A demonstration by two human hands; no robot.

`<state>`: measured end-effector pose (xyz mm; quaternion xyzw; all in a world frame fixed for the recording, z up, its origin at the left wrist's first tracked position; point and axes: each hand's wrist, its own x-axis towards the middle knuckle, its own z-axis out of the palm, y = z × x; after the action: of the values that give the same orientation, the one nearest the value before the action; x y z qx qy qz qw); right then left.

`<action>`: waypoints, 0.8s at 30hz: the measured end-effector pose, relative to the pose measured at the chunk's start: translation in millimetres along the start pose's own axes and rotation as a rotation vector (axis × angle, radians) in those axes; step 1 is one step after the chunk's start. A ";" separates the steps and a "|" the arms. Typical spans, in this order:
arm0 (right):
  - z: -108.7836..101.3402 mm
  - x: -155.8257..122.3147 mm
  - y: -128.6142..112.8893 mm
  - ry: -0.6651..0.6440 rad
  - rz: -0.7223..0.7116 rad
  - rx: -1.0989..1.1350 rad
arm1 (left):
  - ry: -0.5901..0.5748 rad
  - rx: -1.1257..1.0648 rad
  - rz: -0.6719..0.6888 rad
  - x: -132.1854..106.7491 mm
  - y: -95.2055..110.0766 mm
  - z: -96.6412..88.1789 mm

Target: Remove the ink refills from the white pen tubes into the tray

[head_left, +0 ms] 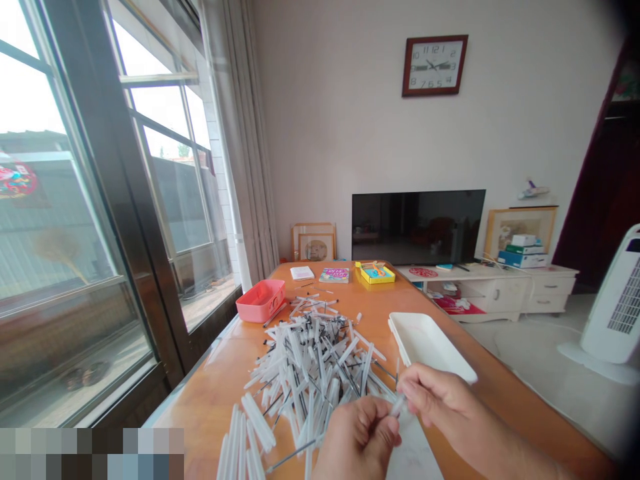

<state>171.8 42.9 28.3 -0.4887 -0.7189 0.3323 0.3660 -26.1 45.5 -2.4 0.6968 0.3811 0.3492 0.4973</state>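
In the head view my left hand [363,433] is closed, thumb and fingers pinching one end of a small translucent plastic pen piece [399,405]. My right hand [433,395] pinches the other end, so the piece spans the short gap between both hands. Whether it is a cap or a barrel I cannot tell, as fingers cover much of it. A thin stick [397,369] rises just above my right fingertips. Beyond and left of my hands lies a big loose heap of clear pen barrels [300,360] mixed with dark-tipped refills. Under my hands is a white sheet [411,447].
A white tray [430,340] lies just beyond my right hand. At the table's left edge stands a pink basket [261,301]. Farther back are a yellow box [376,273], a colourful booklet [334,275] and a white pad [302,273]. Several barrels [235,443] lie at front left.
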 end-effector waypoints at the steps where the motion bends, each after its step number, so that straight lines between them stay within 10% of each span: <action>1: -0.8 -0.7 -1.2 -0.023 0.004 0.018 | -0.018 -0.054 -0.030 0.6 -2.7 0.5; 10: 9.0 3.3 12.5 0.067 -0.027 -0.198 | 0.154 0.434 0.137 -4.1 9.0 -4.1; 17: 5.5 -1.8 7.8 -0.016 -0.066 -0.171 | -0.017 -0.019 -0.082 -0.1 -5.9 -0.2; 24: 12.2 1.4 17.0 0.045 -0.022 -0.227 | 0.176 0.516 0.203 -2.6 4.1 -6.4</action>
<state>168.8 47.9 8.2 -0.5263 -0.7488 0.2340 0.3279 -32.1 45.1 2.9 0.8018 0.4275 0.3478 0.2311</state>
